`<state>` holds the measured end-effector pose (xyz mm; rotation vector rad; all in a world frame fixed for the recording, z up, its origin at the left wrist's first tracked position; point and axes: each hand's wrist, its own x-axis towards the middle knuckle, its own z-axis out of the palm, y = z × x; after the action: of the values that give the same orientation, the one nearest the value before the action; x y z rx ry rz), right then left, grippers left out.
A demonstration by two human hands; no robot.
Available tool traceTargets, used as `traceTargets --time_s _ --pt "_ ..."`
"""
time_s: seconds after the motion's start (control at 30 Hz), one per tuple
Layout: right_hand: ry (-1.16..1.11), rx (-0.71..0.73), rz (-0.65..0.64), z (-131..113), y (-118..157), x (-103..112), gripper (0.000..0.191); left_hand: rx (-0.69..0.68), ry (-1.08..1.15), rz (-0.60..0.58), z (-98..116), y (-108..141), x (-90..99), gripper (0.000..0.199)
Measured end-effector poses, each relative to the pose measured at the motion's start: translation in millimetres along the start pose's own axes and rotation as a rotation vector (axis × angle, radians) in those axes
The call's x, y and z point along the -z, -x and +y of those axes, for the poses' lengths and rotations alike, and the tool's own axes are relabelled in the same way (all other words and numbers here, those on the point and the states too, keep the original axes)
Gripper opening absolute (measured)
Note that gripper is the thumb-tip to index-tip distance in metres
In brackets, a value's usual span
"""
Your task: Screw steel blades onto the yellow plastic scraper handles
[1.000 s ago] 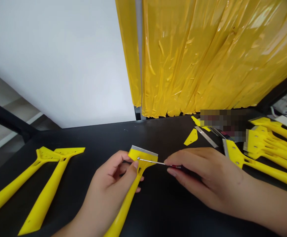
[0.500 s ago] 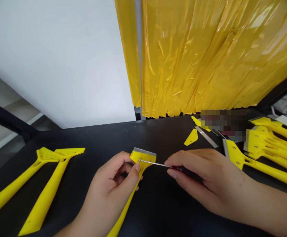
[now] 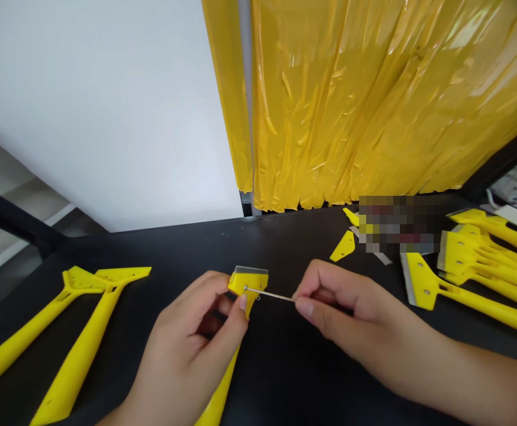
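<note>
My left hand [image 3: 196, 331] is closed round a yellow scraper [image 3: 253, 281] just below its head, with the handle slanting down toward me. A grey metal blade [image 3: 251, 270] shows along the head's top edge. Between the thumb and fingers of my right hand [image 3: 351, 307] is a thin screwdriver [image 3: 271, 294]; its handle is hidden in the palm. The shaft's tip meets a screw [image 3: 246, 288] on the left side of the scraper head. By the head's lower right edge shows a small round metal piece [image 3: 259, 297], too small to name.
On the black table [image 3: 187, 248] at left lie two yellow scraper handles [image 3: 84, 343]. Several bladed scrapers [image 3: 466, 254] are piled at right. Behind my right hand are a yellow plate [image 3: 343, 246], a loose blade [image 3: 382, 258] and a blurred patch. Yellow plastic strips [image 3: 329, 106] hang behind.
The scraper and my left hand have shifted slightly left. My right hand has moved a little left and turned, hiding the screwdriver's handle; the tip stays at the screw.
</note>
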<state>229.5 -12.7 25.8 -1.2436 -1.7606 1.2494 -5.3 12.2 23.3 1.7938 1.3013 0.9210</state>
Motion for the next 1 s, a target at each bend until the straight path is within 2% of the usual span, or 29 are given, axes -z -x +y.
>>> traceTargets --time_s 0.07,0.1,0.13,0.2,0.23,0.27,0.3,0.37,0.43,0.5,0.53,0.57,0.67,0.7,0.73,0.77,0.83,0.9,0.93,1.0 --pt "-0.211 -0.134 -0.047 -1 -2 -1 0.018 -0.022 -0.033 -0.011 -3 -1 1.6 0.019" --pt "-0.204 -0.125 -0.055 0 -2 -1 0.016 -0.031 -0.035 -0.017 -5 -2 2.0 0.018" --pt "-0.120 -0.064 -0.048 2 -2 0 0.013 -0.042 -0.029 -0.021 -7 -2 2.2 0.017" --pt "0.185 0.164 0.021 7 0 2 0.006 -0.058 -0.011 -0.025 -11 -2 1.8 0.014" --pt "0.341 0.288 0.057 9 1 2 0.009 -0.066 -0.004 -0.029 -13 -1 1.4 0.013" --pt "0.453 0.369 0.078 10 2 3 0.011 -0.072 0.003 -0.035 -14 -1 1.0 0.011" --pt "0.491 0.382 0.087 11 2 4 0.012 -0.075 0.006 -0.041 -15 0 0.6 0.010" --pt "0.302 0.207 0.070 9 0 4 0.016 -0.068 0.006 -0.057 -15 0 0.2 0.011" --pt "-0.089 -0.075 -0.015 5 -5 3 0.019 -0.056 0.000 -0.052 -14 0 0.4 0.012" --pt "-0.363 -0.247 -0.092 4 -10 4 0.024 -0.051 -0.010 -0.040 -13 -1 1.0 0.013" --pt "-0.376 -0.249 -0.102 4 -11 4 0.024 -0.054 -0.016 -0.036 -13 -1 1.4 0.014" --pt "-0.294 -0.190 -0.083 5 -11 4 0.020 -0.057 -0.022 -0.034 -12 -2 1.6 0.015" --pt "0.222 0.191 0.082 9 -6 5 0.015 -0.066 -0.022 -0.036 -13 -2 1.3 0.016" --pt "0.347 0.273 0.105 9 -4 5 0.018 -0.071 -0.017 -0.041 -13 -1 0.9 0.015" --pt "0.388 0.282 0.104 8 -2 5 0.021 -0.073 -0.012 -0.047 -13 -1 0.3 0.015" --pt "0.340 0.213 0.083 7 -1 5 0.025 -0.078 -0.011 -0.053 -13 -1 -0.2 0.015" --pt "0.069 -0.039 0.008 2 -2 5 0.030 -0.081 -0.016 -0.054 -13 0 -0.7 0.015" --pt "-0.200 -0.232 -0.045 -3 -5 5 0.022 -0.072 -0.021 -0.041 -13 0 -0.2 0.013" --pt "-0.259 -0.262 -0.050 -4 -6 5 0.019 -0.063 -0.020 -0.032 -13 -1 0.4 0.012" --pt "-0.184 -0.189 -0.010 -3 -6 7 0.015 -0.039 -0.003 -0.020 -14 -1 1.5 0.010"
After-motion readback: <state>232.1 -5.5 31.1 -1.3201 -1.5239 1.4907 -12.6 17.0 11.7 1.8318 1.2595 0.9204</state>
